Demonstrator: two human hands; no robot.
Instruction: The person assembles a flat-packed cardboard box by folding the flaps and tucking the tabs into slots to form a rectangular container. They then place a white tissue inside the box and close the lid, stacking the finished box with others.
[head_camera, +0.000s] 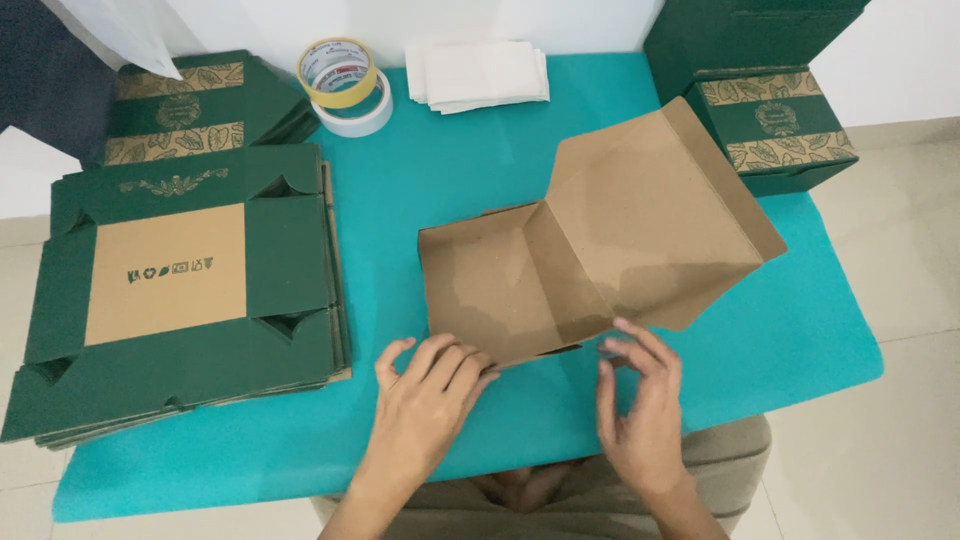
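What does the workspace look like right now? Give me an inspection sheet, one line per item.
Surface: teal table cover, bare in the middle.
Job's things: half-folded brown cardboard box, lid flap raised, lying near the front edge.
Clutter: stack of flat green box blanks at left; more green blanks behind it; two tape rolls stacked; white paper stack; finished green boxes at far right.
Grippers: left hand presses on the box's front edge; right hand has its fingertips at the box's front right corner.
Cables: nothing seen.
Surroundings: pale tiled floor, white wall behind, the person's lap below the table.
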